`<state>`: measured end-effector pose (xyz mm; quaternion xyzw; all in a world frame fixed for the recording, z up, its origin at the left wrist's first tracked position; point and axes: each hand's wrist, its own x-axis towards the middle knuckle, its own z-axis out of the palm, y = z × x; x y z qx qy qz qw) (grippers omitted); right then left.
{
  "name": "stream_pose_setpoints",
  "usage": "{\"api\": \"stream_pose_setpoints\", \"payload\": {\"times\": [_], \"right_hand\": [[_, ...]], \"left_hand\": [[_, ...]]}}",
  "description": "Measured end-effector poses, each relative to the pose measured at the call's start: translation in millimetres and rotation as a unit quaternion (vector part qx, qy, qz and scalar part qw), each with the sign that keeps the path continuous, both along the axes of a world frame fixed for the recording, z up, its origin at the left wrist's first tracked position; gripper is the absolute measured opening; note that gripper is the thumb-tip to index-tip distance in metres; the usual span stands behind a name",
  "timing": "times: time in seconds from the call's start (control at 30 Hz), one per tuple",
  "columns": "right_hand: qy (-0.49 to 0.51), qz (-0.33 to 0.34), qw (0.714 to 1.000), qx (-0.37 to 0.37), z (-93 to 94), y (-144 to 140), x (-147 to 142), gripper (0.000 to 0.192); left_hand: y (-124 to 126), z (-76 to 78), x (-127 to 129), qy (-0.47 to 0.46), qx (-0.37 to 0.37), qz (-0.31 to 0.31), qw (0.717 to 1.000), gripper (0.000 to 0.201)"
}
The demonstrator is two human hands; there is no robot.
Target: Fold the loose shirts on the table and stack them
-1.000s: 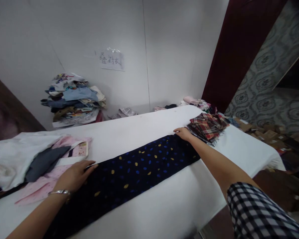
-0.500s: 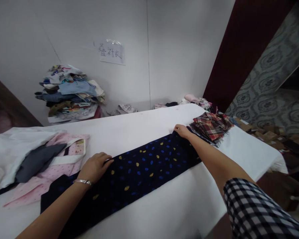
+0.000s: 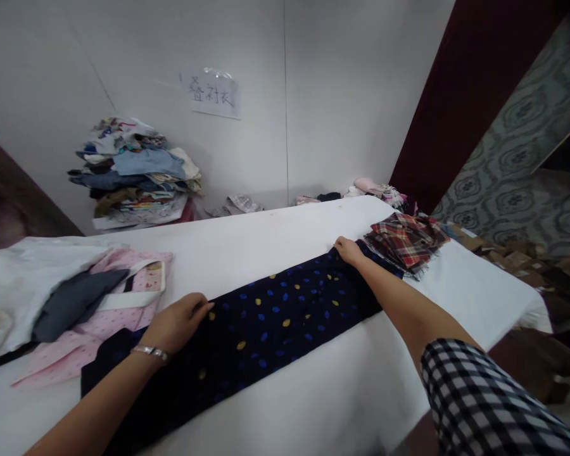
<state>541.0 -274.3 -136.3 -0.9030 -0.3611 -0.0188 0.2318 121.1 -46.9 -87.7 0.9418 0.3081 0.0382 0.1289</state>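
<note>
A dark navy garment [image 3: 275, 316] with blue and yellow leaf-like spots lies in a long folded strip across the white table [image 3: 247, 247]. My left hand [image 3: 178, 323], a silver bracelet at its wrist, pinches the strip's far edge left of the middle. Farther right, my right hand [image 3: 349, 250] has its fingers closed on the same far edge near the strip's right end. My left forearm covers part of the garment's left end. Just beyond my right hand lies a red plaid cloth [image 3: 406, 237] with a frayed edge, beside the navy fabric.
At the left lie a pink dotted garment [image 3: 147, 282], a dark grey cloth [image 3: 76, 307] and a white cloth [image 3: 33, 272]. A tall clothes pile [image 3: 137, 171] stands behind the table, below a paper sign [image 3: 215, 95] on the wall. Boxes [image 3: 517, 259] are at the right.
My left hand's fingers have drawn together in a pinch on the far edge, and the spotted fabric between my hands has shifted slightly. My right hand keeps its hold; the view has moved a little.
</note>
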Motion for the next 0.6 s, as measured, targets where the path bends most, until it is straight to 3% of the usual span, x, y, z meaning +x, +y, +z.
{"api": "stream_pose_setpoints", "payload": {"times": [0.2, 0.3, 0.4, 0.5, 0.6], "right_hand": [[0.0, 0.066, 0.997, 0.046, 11.7, -16.7, -13.2, 0.024], [0.017, 0.164, 0.985, 0.041, 12.3, -35.7, -28.2, 0.037], [0.0, 0.232, 0.973, -0.003, 8.1, -46.8, -42.4, 0.049], [-0.018, 0.207, 0.978, -0.008, 6.9, -46.0, -47.6, 0.033], [0.021, 0.154, 0.985, 0.075, 11.6, -41.5, -44.1, 0.024]], "left_hand": [[-5.6, -12.1, -8.0, 0.009, -0.048, 0.001, 0.999, 0.046], [-2.9, -7.6, -13.2, 0.023, -0.078, 0.012, 0.997, 0.042], [-2.8, 3.6, -14.2, -0.027, -0.066, -0.004, 0.997, 0.037], [-6.0, 18.0, -14.1, -0.074, -0.051, 0.006, 0.996, 0.036], [-11.5, 36.9, -17.5, -0.101, -0.028, 0.06, 0.993, 0.036]]}}
